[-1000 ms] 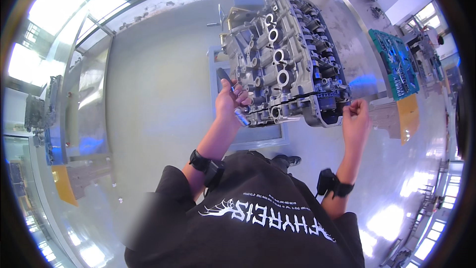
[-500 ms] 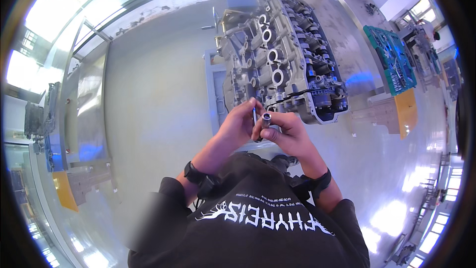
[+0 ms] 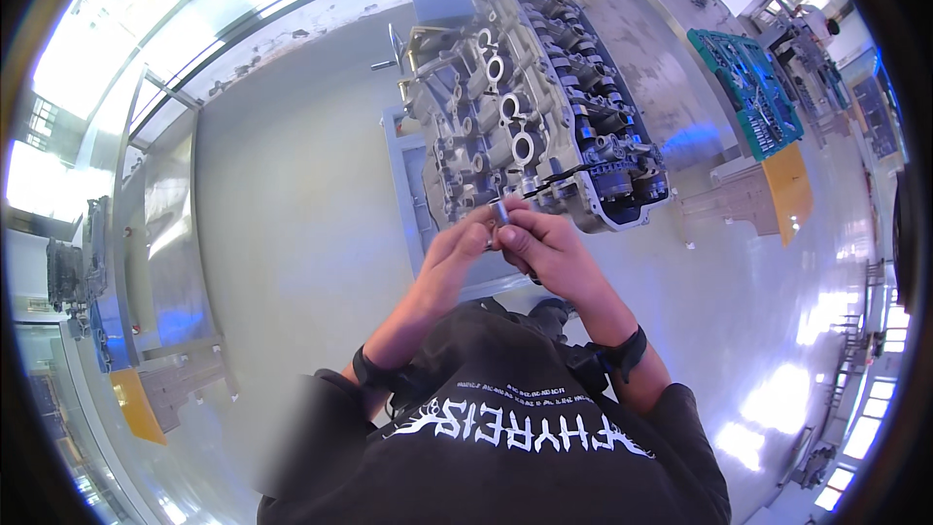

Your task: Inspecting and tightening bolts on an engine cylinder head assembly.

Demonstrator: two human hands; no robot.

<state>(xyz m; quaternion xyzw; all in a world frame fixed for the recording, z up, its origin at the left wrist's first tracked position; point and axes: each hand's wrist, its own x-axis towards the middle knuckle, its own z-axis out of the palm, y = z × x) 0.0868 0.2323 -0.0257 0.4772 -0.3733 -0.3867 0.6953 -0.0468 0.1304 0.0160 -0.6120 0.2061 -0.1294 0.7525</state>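
Note:
My left hand [image 3: 461, 250] and my right hand [image 3: 547, 247] meet in front of my body, fingers closed and almost touching. Between the fingertips a small silvery metal socket [image 3: 501, 213] stands up, pinched by my right hand. My left fingers curl against it; a glint of metal shows below them, its kind hidden. A dark end of something pokes out under my right hand, too small to name. Just beyond the hands lies an engine cylinder block and head [image 3: 525, 107], with round ports, exposed camshafts and a dark timing chain [image 3: 569, 175] at its near end.
The engine rests on a grey stand [image 3: 406, 185] with a crank handle [image 3: 386, 65] at its far left. To the right, a green tool case [image 3: 748, 87] full of sockets lies on a bench beside a yellow panel [image 3: 787, 192]. A person [image 3: 812, 24] is far back right.
Both hands have come closer together. The socket, its open end toward me before, now stands more upright at the fingertips. The view has shifted, so the engine sits slightly farther left.

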